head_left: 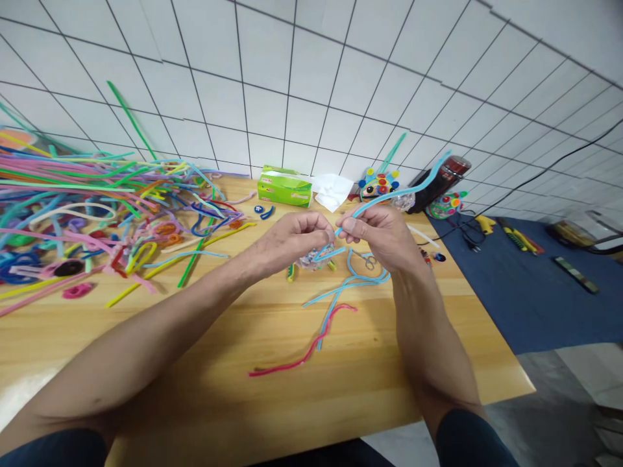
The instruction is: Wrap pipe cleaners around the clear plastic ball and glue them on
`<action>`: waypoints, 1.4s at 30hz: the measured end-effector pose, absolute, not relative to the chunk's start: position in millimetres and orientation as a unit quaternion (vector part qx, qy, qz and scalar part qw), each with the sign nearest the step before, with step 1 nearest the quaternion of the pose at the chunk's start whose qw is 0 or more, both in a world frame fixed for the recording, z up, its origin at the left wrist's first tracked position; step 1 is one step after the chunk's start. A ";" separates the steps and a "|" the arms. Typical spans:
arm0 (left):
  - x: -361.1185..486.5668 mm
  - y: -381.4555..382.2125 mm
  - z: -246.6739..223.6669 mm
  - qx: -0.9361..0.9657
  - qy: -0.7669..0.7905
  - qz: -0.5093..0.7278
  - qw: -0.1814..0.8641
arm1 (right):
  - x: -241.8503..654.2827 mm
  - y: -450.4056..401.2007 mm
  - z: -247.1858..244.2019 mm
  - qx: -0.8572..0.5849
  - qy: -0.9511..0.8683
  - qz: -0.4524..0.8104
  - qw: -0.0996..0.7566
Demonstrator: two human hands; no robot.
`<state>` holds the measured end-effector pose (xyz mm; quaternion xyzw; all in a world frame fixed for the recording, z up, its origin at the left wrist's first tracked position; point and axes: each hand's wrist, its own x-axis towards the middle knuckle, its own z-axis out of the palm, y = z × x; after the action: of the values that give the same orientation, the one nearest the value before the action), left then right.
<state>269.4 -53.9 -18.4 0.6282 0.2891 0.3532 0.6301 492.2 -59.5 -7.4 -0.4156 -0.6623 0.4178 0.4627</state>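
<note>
Between my hands, above the middle of the table, is a light blue pipe cleaner (402,192). My right hand (377,237) pinches it, and its long end rises to the upper right. My left hand (304,237) has thumb and finger closed on the same pipe cleaner, close to a bend in it. Below the hands lie more light blue pipe cleaners (335,288) and a pair of scissors (370,262). A red pipe cleaner (316,340) lies nearer to me. A clear, multicoloured item (311,259) is partly hidden behind my left hand.
A large heap of coloured pipe cleaners (87,194) covers the table's left side. By the tiled wall stand a green tissue pack (285,188), a decorated figure (379,185) and a dark bottle (445,178). A dark blue surface (516,285) with tools adjoins on the right.
</note>
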 end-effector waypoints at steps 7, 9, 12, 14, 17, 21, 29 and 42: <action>271.3 -54.9 -16.5 0.603 0.304 0.390 0.626 | 488.7 -59.3 -5.9 -0.407 -0.654 0.420 0.480; 271.6 -55.3 -16.2 0.596 0.308 0.407 0.619 | 486.6 -59.5 -6.3 -0.407 -0.648 0.423 0.486; 271.7 -54.9 -17.3 0.587 0.306 0.444 0.603 | 484.3 -60.5 -8.8 -0.411 -0.638 0.419 0.499; 271.8 -54.0 -18.6 0.576 0.300 0.469 0.599 | 484.1 -61.2 -11.5 -0.409 -0.637 0.408 0.511; 272.1 -52.4 -20.5 0.551 0.286 0.492 0.611 | 485.7 -61.2 -16.2 -0.400 -0.644 0.393 0.520; 273.1 -51.6 -21.2 0.513 0.283 0.520 0.622 | 487.2 -58.6 -21.4 -0.389 -0.649 0.389 0.526; 274.0 -48.8 -21.3 0.470 0.263 0.538 0.648 | 471.5 -55.3 -27.0 -0.385 -0.585 0.426 0.573; 276.0 -46.6 -28.6 0.487 0.264 0.540 0.633 | 464.8 -56.5 -25.6 -0.401 -0.567 0.415 0.588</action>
<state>276.0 -46.6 -28.6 0.4873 0.2637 0.5402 0.6334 464.8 -56.5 -25.6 -0.4011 -0.5666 0.4155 0.5878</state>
